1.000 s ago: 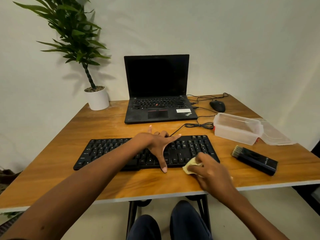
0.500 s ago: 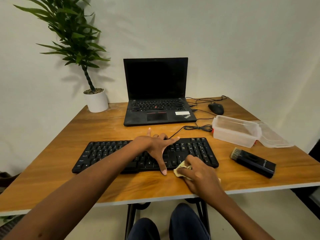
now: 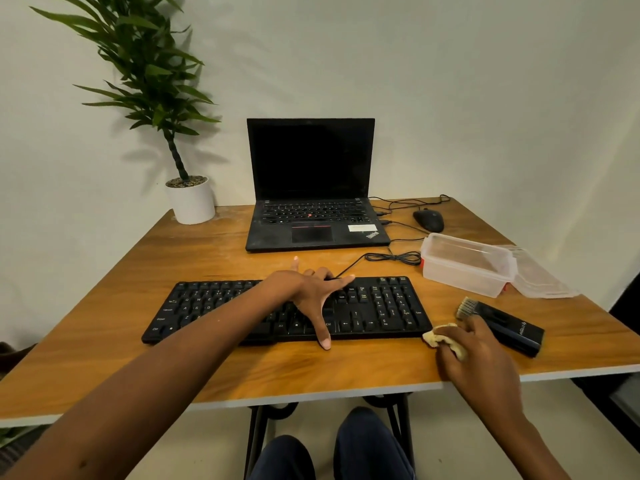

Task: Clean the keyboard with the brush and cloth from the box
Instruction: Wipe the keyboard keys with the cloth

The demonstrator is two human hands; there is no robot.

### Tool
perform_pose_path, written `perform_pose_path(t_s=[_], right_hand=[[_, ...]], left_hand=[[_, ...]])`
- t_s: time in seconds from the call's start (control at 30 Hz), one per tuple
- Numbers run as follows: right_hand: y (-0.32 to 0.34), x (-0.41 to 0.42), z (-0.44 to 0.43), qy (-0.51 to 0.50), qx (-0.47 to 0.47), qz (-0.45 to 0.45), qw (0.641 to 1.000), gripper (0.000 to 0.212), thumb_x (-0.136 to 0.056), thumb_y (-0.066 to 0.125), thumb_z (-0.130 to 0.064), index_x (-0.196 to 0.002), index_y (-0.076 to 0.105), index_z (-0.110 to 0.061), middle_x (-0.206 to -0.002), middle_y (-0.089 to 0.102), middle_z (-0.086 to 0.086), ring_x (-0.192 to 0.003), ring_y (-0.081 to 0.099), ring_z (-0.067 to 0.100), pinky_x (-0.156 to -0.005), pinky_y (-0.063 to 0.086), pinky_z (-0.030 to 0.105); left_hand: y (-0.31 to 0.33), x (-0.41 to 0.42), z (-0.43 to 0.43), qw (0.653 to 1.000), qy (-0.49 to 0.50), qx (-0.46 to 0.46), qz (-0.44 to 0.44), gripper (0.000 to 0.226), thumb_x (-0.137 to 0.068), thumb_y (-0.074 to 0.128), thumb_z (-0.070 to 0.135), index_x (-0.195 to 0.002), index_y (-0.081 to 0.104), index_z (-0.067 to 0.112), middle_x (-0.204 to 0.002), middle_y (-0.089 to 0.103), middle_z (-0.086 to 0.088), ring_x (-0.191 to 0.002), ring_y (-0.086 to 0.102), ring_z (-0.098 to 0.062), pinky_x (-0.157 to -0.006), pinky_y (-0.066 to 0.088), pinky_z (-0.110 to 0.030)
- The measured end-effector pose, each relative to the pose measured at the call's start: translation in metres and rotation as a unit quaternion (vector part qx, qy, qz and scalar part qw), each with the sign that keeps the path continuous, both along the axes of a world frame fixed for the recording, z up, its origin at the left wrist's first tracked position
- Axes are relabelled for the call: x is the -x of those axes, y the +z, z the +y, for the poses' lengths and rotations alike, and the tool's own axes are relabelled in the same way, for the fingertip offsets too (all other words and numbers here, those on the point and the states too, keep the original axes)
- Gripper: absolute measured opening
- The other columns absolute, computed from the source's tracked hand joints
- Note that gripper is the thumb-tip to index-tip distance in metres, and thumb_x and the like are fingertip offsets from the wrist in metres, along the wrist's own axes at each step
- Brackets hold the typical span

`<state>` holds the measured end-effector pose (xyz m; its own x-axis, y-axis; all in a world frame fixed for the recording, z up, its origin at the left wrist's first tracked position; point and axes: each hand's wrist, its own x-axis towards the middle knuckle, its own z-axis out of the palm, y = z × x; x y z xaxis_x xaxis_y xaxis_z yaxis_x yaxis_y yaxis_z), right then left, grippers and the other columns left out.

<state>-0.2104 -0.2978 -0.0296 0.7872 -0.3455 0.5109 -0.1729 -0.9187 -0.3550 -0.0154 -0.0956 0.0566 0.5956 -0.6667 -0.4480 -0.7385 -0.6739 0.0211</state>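
Note:
A black keyboard (image 3: pixel 377 308) lies across the front of the wooden table (image 3: pixel 104 306). My left hand (image 3: pixel 311 292) rests spread over its middle, thumb down over the front edge, fingers straight. Off the keyboard's right end, my right hand (image 3: pixel 478 355) grips a crumpled yellow cloth (image 3: pixel 438 336) on the table. A black brush (image 3: pixel 502 325) with pale bristles lies just right of that hand. The clear plastic box (image 3: pixel 464 268) stands open and empty behind the brush.
A black laptop (image 3: pixel 311 223) stands open at the back, with a mouse (image 3: pixel 428 220) and cables to its right. The box's clear lid (image 3: pixel 540 275) lies beside the box. A potted plant (image 3: pixel 190 199) stands at the back left. My knees show under the table's front edge.
My right hand, with the cloth, has slid right from the keyboard's front edge to just past its right end, close to the brush. My left hand has stayed on the keys.

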Motion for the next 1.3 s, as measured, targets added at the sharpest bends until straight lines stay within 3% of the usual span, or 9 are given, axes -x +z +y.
perform_pose_path(t_s=[0.17, 0.37, 0.5, 0.67, 0.8, 0.9, 1.07, 1.2, 1.3], right_hand=[[0.02, -0.02, 0.008, -0.102, -0.087, -0.026, 0.991, 0.025, -0.089, 0.059, -0.015, -0.109, 0.064, -0.001, -0.1, 0.063, 0.017, -0.081, 0.057, 0.023, -0.058, 0.036, 0.025], [0.05, -0.1, 0.013, -0.121, -0.072, 0.054, 0.989, 0.025, -0.095, 0.047, -0.017, -0.115, 0.057, -0.006, -0.103, 0.065, 0.013, -0.09, 0.063, 0.026, -0.067, 0.047, 0.032], [0.061, -0.119, 0.008, -0.138, -0.122, 0.152, 0.971, 0.025, -0.094, 0.048, -0.012, -0.116, 0.056, -0.005, -0.112, 0.062, 0.016, -0.099, 0.06, 0.031, -0.075, 0.046, 0.036], [0.066, -0.094, 0.003, -0.109, -0.13, 0.248, 0.954, 0.018, -0.094, 0.045, -0.014, -0.108, 0.053, -0.004, -0.105, 0.06, 0.013, -0.084, 0.052, 0.022, -0.072, 0.044, 0.034], [0.062, -0.05, -0.006, -0.041, -0.152, 0.302, 0.94, 0.015, -0.094, 0.04, -0.011, -0.083, 0.05, -0.008, -0.09, 0.058, 0.011, -0.082, 0.058, 0.024, -0.076, 0.047, 0.036], [0.067, -0.021, -0.01, -0.009, -0.198, 0.303, 0.932, 0.019, -0.095, 0.042, -0.011, -0.102, 0.059, -0.008, -0.098, 0.06, 0.012, -0.08, 0.055, 0.018, -0.074, 0.047, 0.032], [0.068, -0.005, 0.002, -0.108, -0.042, 0.103, 0.988, 0.036, -0.093, 0.051, -0.028, -0.125, 0.054, -0.012, -0.12, 0.06, 0.011, -0.103, 0.059, 0.025, -0.082, 0.051, 0.038], [0.045, -0.008, 0.009, -0.124, 0.097, 0.207, 0.966, 0.052, -0.091, 0.045, -0.05, -0.135, 0.044, -0.022, -0.137, 0.044, 0.005, -0.123, 0.039, 0.024, -0.096, 0.04, 0.035], [0.037, -0.01, 0.011, -0.126, 0.085, 0.182, 0.972, 0.054, -0.079, 0.069, -0.041, -0.124, 0.058, -0.013, -0.132, 0.052, 0.016, -0.12, 0.045, 0.037, -0.093, 0.04, 0.052]], left_hand=[[-0.002, -0.001, -0.002, 1.0, -0.003, -0.005, -0.006, 0.128, -0.062, 0.076, 0.062, -0.145, -0.019, 0.042, -0.157, -0.001, -0.002, -0.146, -0.002, -0.03, -0.103, -0.023, -0.064], [-0.003, -0.002, 0.0, 1.0, -0.004, -0.004, -0.008, 0.128, -0.063, 0.076, 0.062, -0.145, -0.021, 0.042, -0.158, -0.002, -0.001, -0.145, -0.001, -0.031, -0.101, -0.023, -0.064], [-0.005, -0.003, 0.0, 1.0, -0.008, 0.001, -0.006, 0.129, -0.063, 0.076, 0.062, -0.144, -0.021, 0.042, -0.158, -0.002, 0.0, -0.145, 0.0, -0.03, -0.102, -0.023, -0.064], [-0.007, -0.003, 0.003, 1.0, -0.017, 0.012, -0.021, 0.128, -0.063, 0.073, 0.066, -0.144, -0.023, 0.04, -0.157, 0.002, -0.001, -0.145, 0.001, -0.029, -0.102, -0.023, -0.066], [-0.009, -0.002, 0.005, 0.999, -0.023, 0.019, -0.032, 0.127, -0.063, 0.071, 0.068, -0.145, -0.022, 0.038, -0.158, 0.003, -0.001, -0.146, 0.002, -0.029, -0.103, -0.021, -0.066], [-0.007, -0.001, 0.006, 0.999, -0.02, 0.023, -0.026, 0.127, -0.064, 0.072, 0.067, -0.145, -0.022, 0.039, -0.158, 0.002, 0.0, -0.146, 0.001, -0.028, -0.102, -0.022, -0.066], [-0.013, 0.005, 0.019, 0.996, -0.011, 0.087, -0.024, 0.12, -0.068, 0.071, 0.063, -0.148, -0.015, 0.037, -0.16, -0.003, 0.0, -0.146, -0.007, -0.024, -0.1, -0.027, -0.061], [-0.031, 0.015, 0.046, 0.982, -0.004, 0.18, -0.063, 0.096, -0.077, 0.054, 0.07, -0.151, 0.003, 0.035, -0.159, 0.006, 0.003, -0.146, -0.001, -0.018, -0.107, -0.023, -0.053], [-0.041, 0.022, 0.08, 0.957, 0.013, 0.259, -0.127, 0.093, -0.072, 0.012, 0.086, -0.147, 0.026, 0.033, -0.155, 0.024, 0.007, -0.142, 0.018, -0.008, -0.11, -0.016, -0.039]])
